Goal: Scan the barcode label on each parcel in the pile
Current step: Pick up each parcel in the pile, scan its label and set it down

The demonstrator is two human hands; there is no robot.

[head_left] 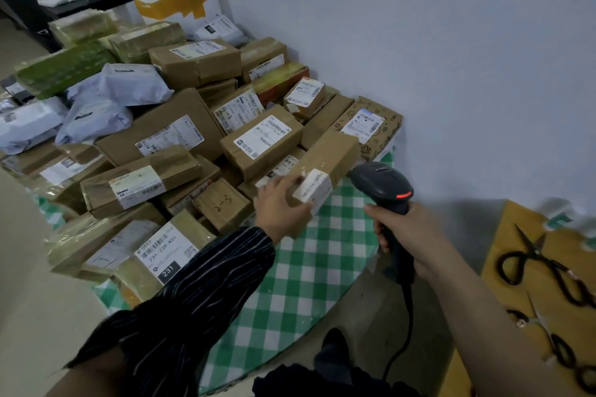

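Parcel (325, 167), brown cardboard w/ clear tape, is held up off the cloth at the near right edge of the pile. It is tilted, and its white label (314, 188) wraps over the near end. Left hand (280, 206) grips that end from the left, fingers curled onto the box right next to the label. Barcode scanner (387, 190) sits just beside the parcel's right side: dark grey, red light lit on the head, nose turned toward the box. Right hand (403, 229) is wrapped round the scanner's handle, fingers closed on it. Black cable (408, 325) drops from the handle's base. Left arm has a dark striped sleeve (200, 287); right forearm is bare.

Pile (180, 135) spreads to the left & back, up to the wall. It is mostly brown boxes w/ white shipping labels, plus grey poly mailers (129, 84) at left and a white box w/ yellow tape (183, 0) at the far end. Doodle-printed box (371, 126) stands by the wall just behind the held parcel. Front-left box (164, 251) shows a label reading 231. Green-and-white checked cloth (309, 267) lies under it all, showing bare below the hands. Well apart at right, black scissors (541, 264) lie on a yellowish surface.
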